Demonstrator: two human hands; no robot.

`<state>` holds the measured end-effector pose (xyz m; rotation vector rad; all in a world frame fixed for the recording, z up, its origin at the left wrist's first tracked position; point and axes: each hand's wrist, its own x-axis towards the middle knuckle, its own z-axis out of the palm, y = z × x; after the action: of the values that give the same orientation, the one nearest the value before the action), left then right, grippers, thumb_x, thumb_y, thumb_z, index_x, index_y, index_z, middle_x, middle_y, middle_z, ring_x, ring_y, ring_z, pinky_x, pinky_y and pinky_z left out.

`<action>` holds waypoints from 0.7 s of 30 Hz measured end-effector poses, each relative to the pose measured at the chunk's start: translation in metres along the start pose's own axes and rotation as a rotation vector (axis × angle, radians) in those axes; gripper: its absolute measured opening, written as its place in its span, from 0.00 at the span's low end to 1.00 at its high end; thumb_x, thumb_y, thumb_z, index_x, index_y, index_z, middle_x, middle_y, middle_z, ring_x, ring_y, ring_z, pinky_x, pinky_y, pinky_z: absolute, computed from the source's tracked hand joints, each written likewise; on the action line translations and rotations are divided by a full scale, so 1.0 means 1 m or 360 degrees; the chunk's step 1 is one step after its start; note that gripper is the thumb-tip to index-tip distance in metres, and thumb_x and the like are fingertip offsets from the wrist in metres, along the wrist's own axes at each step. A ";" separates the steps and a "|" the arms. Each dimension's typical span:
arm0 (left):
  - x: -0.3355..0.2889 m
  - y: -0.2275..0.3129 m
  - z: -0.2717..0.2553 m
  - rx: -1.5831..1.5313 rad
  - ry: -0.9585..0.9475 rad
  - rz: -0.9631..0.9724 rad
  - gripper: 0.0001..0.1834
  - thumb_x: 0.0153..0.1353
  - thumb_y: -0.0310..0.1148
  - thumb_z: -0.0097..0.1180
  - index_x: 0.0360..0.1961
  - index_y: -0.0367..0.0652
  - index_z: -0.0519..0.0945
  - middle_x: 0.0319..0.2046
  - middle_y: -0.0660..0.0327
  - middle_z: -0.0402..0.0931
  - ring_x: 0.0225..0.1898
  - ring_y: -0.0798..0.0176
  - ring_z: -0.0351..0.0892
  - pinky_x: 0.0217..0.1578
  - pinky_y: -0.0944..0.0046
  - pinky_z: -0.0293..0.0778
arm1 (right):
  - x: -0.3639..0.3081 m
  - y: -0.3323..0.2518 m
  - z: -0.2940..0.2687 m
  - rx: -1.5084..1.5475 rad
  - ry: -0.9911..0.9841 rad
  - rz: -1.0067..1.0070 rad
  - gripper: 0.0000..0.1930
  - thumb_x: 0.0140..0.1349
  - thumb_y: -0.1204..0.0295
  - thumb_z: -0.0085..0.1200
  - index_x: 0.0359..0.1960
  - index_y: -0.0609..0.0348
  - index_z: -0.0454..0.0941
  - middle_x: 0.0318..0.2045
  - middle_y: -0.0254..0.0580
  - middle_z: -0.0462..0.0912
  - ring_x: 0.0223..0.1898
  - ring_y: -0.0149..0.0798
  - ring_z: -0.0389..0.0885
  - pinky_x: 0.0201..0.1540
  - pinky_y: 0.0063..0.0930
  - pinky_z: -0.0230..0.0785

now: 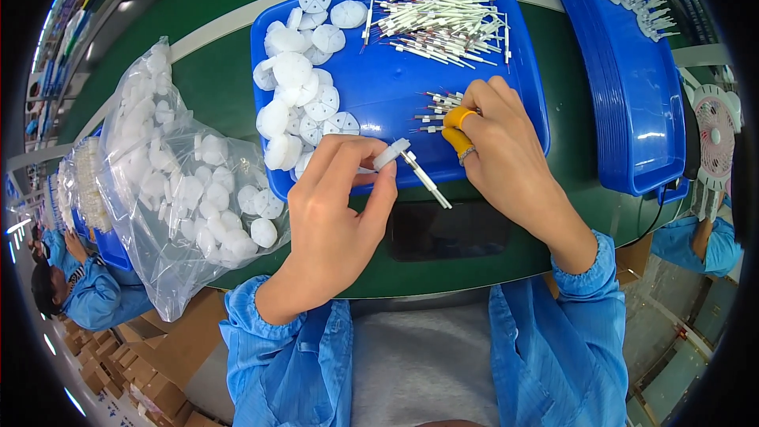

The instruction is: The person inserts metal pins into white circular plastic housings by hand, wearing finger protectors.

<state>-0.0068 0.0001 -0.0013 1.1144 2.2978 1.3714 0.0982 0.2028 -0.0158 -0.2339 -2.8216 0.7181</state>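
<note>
Disc (388,156) in left fingers (348,162), by tray's near edge (409,182), bare blue middle (391,87) beyond

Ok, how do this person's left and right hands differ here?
The right hand wears yellow finger covers; the left hand shows none.
The left hand pinches a white disc with thin sticks jutting from it; the right hand curls at a small bunch of sticks, grip unclear.
The left hand is at the blue tray's front edge; the right hand reaches farther in.
Both emerge from blue sleeves.
</note>
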 end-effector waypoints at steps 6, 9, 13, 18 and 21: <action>0.002 -0.001 -0.001 -0.0127 0.0036 -0.0112 0.08 0.68 0.19 0.64 0.47 0.31 0.83 0.42 0.52 0.80 0.40 0.55 0.89 0.42 0.61 0.89 | -0.007 -0.015 -0.015 0.0343 0.0002 -0.0018 0.17 0.44 0.89 0.63 0.40 0.70 0.84 0.39 0.49 0.79 0.43 0.52 0.75 0.48 0.41 0.68; 0.003 -0.001 0.000 -0.0122 -0.0051 -0.0115 0.09 0.67 0.16 0.62 0.48 0.30 0.84 0.43 0.54 0.81 0.44 0.60 0.88 0.43 0.63 0.89 | -0.015 -0.022 -0.014 0.0792 0.0041 -0.0145 0.18 0.42 0.90 0.60 0.40 0.71 0.84 0.39 0.49 0.78 0.42 0.52 0.76 0.46 0.42 0.69; 0.003 -0.003 0.003 -0.0079 -0.0069 0.0010 0.10 0.66 0.18 0.65 0.48 0.32 0.82 0.42 0.53 0.81 0.40 0.54 0.89 0.43 0.61 0.88 | -0.019 -0.019 -0.009 0.0678 -0.0102 -0.0291 0.19 0.38 0.89 0.62 0.38 0.73 0.84 0.38 0.50 0.78 0.41 0.52 0.76 0.45 0.41 0.69; 0.002 -0.002 0.004 -0.0010 -0.0059 0.0049 0.11 0.65 0.17 0.65 0.47 0.32 0.82 0.41 0.53 0.81 0.38 0.54 0.89 0.42 0.61 0.88 | -0.018 -0.018 -0.012 0.0586 -0.0114 -0.0256 0.19 0.38 0.89 0.63 0.38 0.75 0.84 0.38 0.51 0.79 0.42 0.53 0.77 0.45 0.42 0.71; 0.002 -0.001 0.003 0.0052 -0.0053 0.0017 0.10 0.64 0.15 0.66 0.46 0.31 0.83 0.40 0.54 0.83 0.39 0.62 0.90 0.41 0.65 0.88 | -0.018 -0.015 -0.007 0.0541 -0.0026 -0.0221 0.23 0.44 0.93 0.60 0.46 0.73 0.86 0.36 0.50 0.79 0.38 0.52 0.78 0.42 0.42 0.72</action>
<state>-0.0069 0.0037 -0.0036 1.1523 2.3021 1.3139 0.1160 0.1892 -0.0057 0.0248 -2.6400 1.1491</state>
